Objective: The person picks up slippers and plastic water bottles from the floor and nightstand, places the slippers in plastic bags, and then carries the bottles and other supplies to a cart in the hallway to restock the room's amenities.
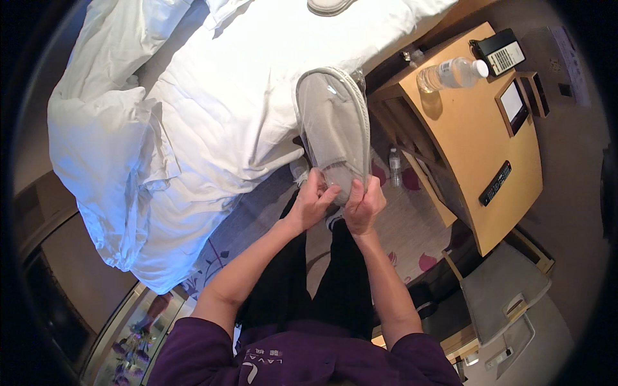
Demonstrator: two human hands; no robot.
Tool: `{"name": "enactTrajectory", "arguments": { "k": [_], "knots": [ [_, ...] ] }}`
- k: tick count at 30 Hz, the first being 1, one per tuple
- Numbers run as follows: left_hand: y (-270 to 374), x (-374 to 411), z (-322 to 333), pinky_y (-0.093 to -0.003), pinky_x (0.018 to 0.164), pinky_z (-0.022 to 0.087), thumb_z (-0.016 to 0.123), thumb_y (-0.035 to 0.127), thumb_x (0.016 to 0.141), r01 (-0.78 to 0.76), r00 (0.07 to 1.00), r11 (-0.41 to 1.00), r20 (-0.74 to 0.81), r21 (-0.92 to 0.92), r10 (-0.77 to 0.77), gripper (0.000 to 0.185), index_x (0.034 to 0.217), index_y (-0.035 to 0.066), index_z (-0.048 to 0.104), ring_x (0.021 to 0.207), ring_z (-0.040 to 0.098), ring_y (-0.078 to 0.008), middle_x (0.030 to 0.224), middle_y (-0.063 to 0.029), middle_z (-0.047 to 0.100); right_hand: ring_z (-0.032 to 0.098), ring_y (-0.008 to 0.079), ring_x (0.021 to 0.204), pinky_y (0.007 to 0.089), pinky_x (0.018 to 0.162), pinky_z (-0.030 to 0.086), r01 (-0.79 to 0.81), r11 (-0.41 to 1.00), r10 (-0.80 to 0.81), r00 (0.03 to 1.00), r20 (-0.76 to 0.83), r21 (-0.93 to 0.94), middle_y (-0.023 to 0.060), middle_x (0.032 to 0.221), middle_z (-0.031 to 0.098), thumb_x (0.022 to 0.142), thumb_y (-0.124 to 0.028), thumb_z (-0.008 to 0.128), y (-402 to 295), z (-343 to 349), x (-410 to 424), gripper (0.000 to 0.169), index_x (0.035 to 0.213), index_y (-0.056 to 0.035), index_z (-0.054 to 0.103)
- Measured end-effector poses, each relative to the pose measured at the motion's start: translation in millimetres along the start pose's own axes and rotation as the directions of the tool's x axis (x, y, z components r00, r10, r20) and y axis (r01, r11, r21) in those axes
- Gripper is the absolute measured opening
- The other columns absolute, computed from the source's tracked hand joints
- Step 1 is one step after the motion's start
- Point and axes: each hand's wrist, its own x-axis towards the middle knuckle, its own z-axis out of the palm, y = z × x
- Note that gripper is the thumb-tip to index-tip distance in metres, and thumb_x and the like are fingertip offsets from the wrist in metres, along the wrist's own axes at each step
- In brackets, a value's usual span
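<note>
A pair of light grey closed-toe slippers [333, 120] in a clear plastic wrapper is held up before me, heel end towards my body. My left hand [314, 200] grips the wrapper at the heel end on the left, thumb on top. My right hand [363, 202] pinches the same end on the right, close beside the other hand. Beyond lies a bed with rumpled white bedding [227, 96], and at its top edge part of another grey slipper [330, 6] shows.
On the right stands a wooden desk [463, 125] with a water bottle [451, 75], a telephone [502, 53], a framed card [512, 106] and a remote control [496, 183]. A small bottle [395, 167] is on the carpet. A grey chair [502, 294] stands lower right.
</note>
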Motion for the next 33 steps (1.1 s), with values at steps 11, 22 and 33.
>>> {"name": "enactTrajectory", "arguments": {
  "k": [11,22,33],
  "knots": [
    [18.0,12.6,42.4,-0.0342,0.092,0.056,0.089,0.018,0.084,-0.070,0.954,0.968,-0.298,-0.241,-0.005,0.060,0.130,-0.005,0.058,0.106,0.069,-0.0195,0.121,-0.0131,0.070,0.069,0.0306,0.089,0.0409,0.077,0.052,-0.566,0.794,0.398,0.760,0.514,0.223,0.0216,0.094,0.068,0.110,-0.037,0.052,39.0,-60.5,-62.0,0.042,0.116,0.0030,0.061],
    [-7.0,-13.2,84.7,-0.0338,0.090,0.057,0.092,0.024,0.081,-0.104,0.942,0.991,-0.311,0.085,0.125,0.062,0.128,-0.004,0.062,0.103,0.071,-0.0194,0.117,-0.0145,0.074,0.057,0.0200,0.127,0.0342,0.107,0.046,-0.644,0.480,0.272,0.755,0.597,0.596,0.0141,0.140,0.058,0.103,-0.022,0.070,43.7,-104.5,-24.1,0.059,0.149,0.0029,0.044],
    [-62.3,-29.2,112.7,-0.0344,0.093,0.057,0.092,0.027,0.081,0.075,0.980,0.995,-0.178,-0.062,-0.085,0.064,0.128,-0.003,0.061,0.105,0.070,-0.0196,0.118,-0.0138,0.073,0.068,0.0105,0.087,0.0272,0.081,0.054,-0.806,0.101,0.521,0.542,0.659,0.583,0.0048,0.101,0.075,0.097,-0.017,0.077,81.6,-104.1,-64.2,0.027,0.115,0.0032,0.072]
  ]
}}
